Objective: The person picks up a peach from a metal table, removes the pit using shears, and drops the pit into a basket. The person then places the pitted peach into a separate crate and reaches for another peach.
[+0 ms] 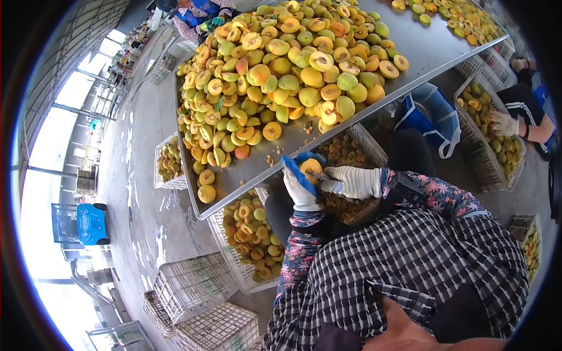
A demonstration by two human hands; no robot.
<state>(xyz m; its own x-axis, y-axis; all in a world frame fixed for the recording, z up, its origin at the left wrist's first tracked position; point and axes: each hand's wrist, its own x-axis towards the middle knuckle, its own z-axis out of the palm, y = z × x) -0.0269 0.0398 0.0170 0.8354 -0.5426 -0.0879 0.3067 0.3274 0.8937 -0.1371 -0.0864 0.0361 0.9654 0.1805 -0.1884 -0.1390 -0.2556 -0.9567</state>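
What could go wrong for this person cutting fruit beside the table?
The right hand works a small blade into the held fruit gripped by the left hand; a slip could cut that hand through its glove. A lone fruit sits close to the edge of the metal table and might roll off onto the floor.

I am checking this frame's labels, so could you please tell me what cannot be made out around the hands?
Head view: tool in the right hand, too small to identify; the glove hides its handle.
Head view: fruit in the left hand, partly covered by its glove.
Head view: co-worker at the right edge, cut off by the frame.
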